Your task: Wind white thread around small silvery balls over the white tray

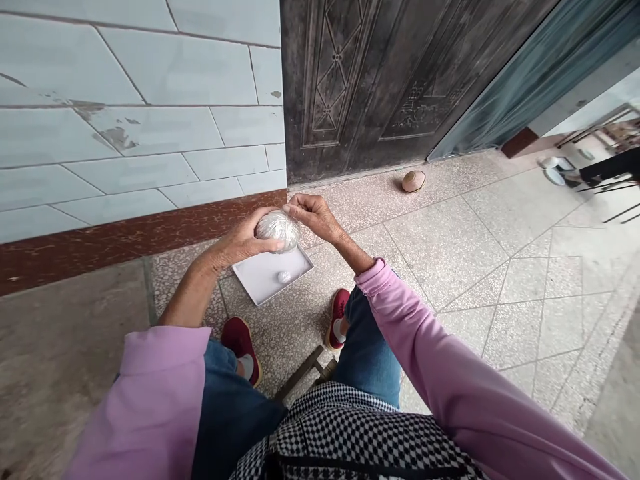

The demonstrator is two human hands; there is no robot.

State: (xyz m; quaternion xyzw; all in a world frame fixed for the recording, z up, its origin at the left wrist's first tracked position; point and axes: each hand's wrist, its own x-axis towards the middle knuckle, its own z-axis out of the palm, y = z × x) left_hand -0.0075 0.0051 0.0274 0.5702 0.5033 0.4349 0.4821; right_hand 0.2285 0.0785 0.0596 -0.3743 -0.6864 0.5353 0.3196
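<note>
Ball [277,229] sits cupped in left hand [243,239], right hand [317,217] at its edge.

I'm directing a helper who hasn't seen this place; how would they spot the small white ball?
Near the tiled wall, a shallow pale tray lies on the floor. The small white ball sits inside, far smaller than the shiny ball in the left hand.

Pretty sure this is somebody's home, right by the entrance. Big dark carved door [370,80], chipped pale wall tiles [165,70] with a red-brown skirting [115,233] below, speckled floor [435,247], plus a bluish curtain or sheet [525,77] off to the right.
</note>
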